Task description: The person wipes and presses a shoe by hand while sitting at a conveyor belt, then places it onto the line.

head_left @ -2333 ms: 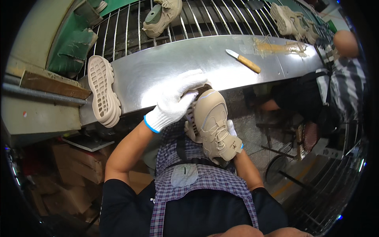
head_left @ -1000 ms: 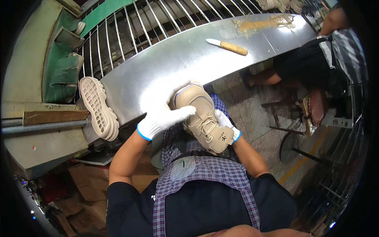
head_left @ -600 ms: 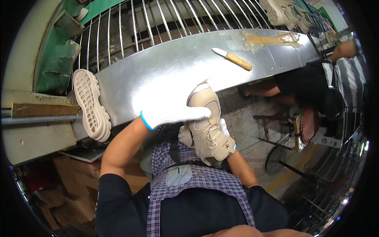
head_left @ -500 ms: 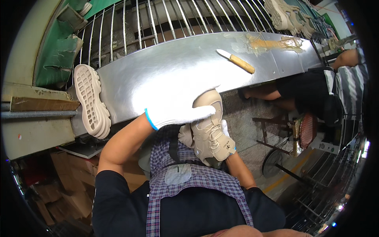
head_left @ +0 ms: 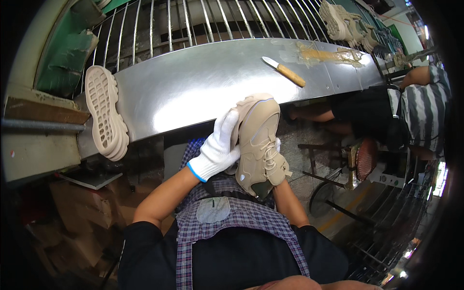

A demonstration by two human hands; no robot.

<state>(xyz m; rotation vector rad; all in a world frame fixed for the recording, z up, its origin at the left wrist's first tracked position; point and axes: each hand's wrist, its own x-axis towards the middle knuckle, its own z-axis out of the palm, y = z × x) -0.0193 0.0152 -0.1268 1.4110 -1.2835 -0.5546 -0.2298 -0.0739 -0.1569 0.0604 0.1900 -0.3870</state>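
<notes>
In front of my apron I hold a beige lace-up shoe upper (head_left: 253,140), toe pointing away from me. A thick beige sole (head_left: 250,102) lies against its toe and left side, showing past the toe's edge. My left hand (head_left: 217,147), in a white knit glove with a blue cuff, grips the sole and shoe from the left, fingers along the sole's side. My right hand (head_left: 277,143) is mostly hidden behind the shoe's right side; only a bit of white glove shows as it holds the upper.
A metal bench top (head_left: 188,87) crosses ahead of me. On it lie a knife with a wooden handle (head_left: 291,76) and a loose beige sole (head_left: 103,113) at the left end. Beyond is a rack of metal bars (head_left: 169,24); more shoes (head_left: 338,24) sit far right. Another person (head_left: 372,113) is at the right.
My left hand has pulled back from the toe to the shoe's left side, now pressing the sole there. The sole has come up alongside the toe. The view has shifted slightly.
</notes>
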